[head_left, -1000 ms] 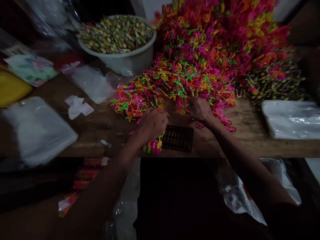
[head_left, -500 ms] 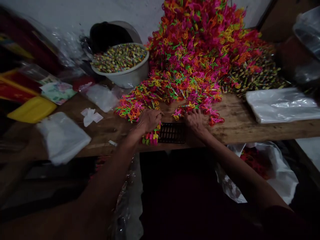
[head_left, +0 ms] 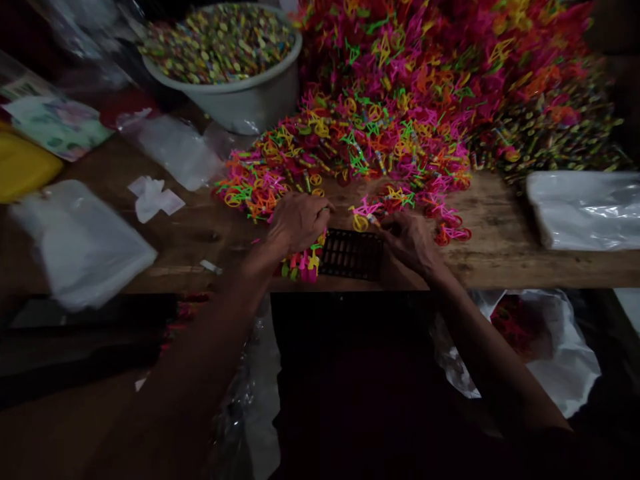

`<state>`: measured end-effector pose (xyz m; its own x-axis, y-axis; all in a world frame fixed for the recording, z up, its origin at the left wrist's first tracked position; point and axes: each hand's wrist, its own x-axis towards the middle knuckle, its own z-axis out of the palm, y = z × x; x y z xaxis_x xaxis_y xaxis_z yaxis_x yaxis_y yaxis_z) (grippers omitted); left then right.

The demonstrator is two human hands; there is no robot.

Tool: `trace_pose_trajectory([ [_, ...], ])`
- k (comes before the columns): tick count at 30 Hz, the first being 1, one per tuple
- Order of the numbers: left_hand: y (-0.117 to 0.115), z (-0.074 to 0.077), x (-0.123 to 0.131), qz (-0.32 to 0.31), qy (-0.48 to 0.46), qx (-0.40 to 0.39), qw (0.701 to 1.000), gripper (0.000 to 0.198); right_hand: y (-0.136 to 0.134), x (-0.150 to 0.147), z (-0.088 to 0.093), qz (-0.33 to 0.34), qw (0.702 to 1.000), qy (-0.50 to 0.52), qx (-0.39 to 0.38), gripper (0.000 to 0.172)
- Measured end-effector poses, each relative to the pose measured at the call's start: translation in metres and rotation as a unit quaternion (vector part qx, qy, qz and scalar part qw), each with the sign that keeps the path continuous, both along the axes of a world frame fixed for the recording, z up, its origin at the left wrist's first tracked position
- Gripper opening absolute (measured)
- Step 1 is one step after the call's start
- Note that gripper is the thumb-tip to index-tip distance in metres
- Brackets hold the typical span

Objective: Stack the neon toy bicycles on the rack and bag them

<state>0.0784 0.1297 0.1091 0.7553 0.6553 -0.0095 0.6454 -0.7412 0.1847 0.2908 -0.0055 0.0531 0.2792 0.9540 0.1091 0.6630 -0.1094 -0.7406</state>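
Observation:
A big heap of small bright plastic pieces (head_left: 400,100), pink, orange, yellow and green, covers the back of the wooden table (head_left: 500,253). My left hand (head_left: 295,223) rests curled at the heap's near edge, fingers closed over a bunch of the coloured pieces (head_left: 300,265) sticking out below it. A black grid tray (head_left: 353,255) lies at the table's front edge between my hands. My right hand (head_left: 410,240) sits at the tray's right end, fingers pinched on a small piece near a yellow ring (head_left: 359,223).
A white basin (head_left: 235,87) full of small coloured items stands at the back left. Clear plastic bags lie at the left (head_left: 80,247) and right (head_left: 585,210). A crumpled white paper (head_left: 153,198) and a yellow object (head_left: 23,170) are on the left. A white bag (head_left: 545,353) hangs below the table.
The camera has tilted down and moved closer. My right hand has drawn back from the heap to the tray's right end. My left hand stays on its bunch of pieces.

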Motion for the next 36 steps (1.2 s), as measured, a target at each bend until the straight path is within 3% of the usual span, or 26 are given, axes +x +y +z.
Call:
trace_pose_trajectory([
  [4,-0.001,0.000,0.000,-0.006,-0.017,0.001,1.000,0.043,0.001,-0.022,-0.004,0.041,0.997,0.072,0.003,0.019],
  [7,-0.002,-0.003,-0.001,-0.001,-0.025,0.012,1.000,0.041,0.003,-0.042,-0.009,0.056,0.992,0.050,0.097,0.031],
  [10,-0.003,-0.005,-0.003,-0.001,-0.032,0.021,0.999,0.038,-0.005,-0.061,-0.014,0.066,0.984,0.031,0.160,0.024],
  [14,-0.004,-0.006,-0.003,0.006,-0.040,0.009,0.999,0.036,-0.024,-0.077,-0.019,0.048,0.990,0.004,0.135,0.007],
  [19,-0.003,-0.002,-0.001,0.010,-0.025,-0.018,0.999,0.034,-0.029,-0.087,-0.021,0.016,0.989,0.036,0.140,0.011],
  [26,-0.008,0.003,0.001,0.017,-0.017,-0.014,1.000,0.032,-0.018,-0.100,-0.010,0.099,0.986,0.031,0.132,0.019],
  [36,-0.007,0.000,-0.001,0.017,-0.060,-0.031,0.998,0.025,-0.016,-0.106,-0.026,0.161,0.980,-0.034,0.109,0.017],
])
